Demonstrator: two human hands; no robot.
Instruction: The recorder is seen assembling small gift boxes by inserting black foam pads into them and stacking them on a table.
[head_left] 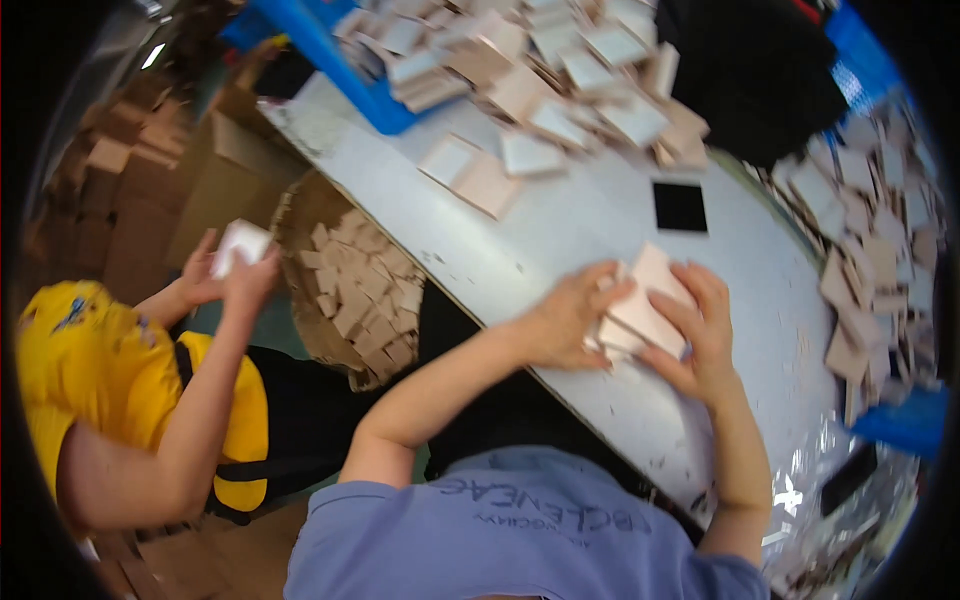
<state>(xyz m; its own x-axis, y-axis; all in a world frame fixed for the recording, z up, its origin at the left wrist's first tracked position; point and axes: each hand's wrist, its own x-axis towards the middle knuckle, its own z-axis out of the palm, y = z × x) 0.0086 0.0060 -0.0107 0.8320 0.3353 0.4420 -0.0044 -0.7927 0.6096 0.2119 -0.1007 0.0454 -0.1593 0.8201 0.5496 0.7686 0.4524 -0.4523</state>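
Note:
Over the grey-white table (590,400), a small stack of flat, pale pink cardboard pieces (648,300) is between my two hands. My right hand (703,335) grips the stack from its right side, thumb below and fingers spread along the edge. On the other side, my left hand (572,312) closes its fingers around the left edge, where paler layers show. A flat black square (680,207) lies on the tabletop beyond the stack. Farther off is a loose pair of pink and whitish pieces (472,178), in front of a large heap of similar pieces (580,85).
A blue crate (398,115) stands at the table's far left edge. Below that edge, an open carton (318,335) holds many small pieces. To the left, a person in yellow (100,345) holds a white piece (242,245). More pieces (870,260) and clear plastic (815,490) lie right.

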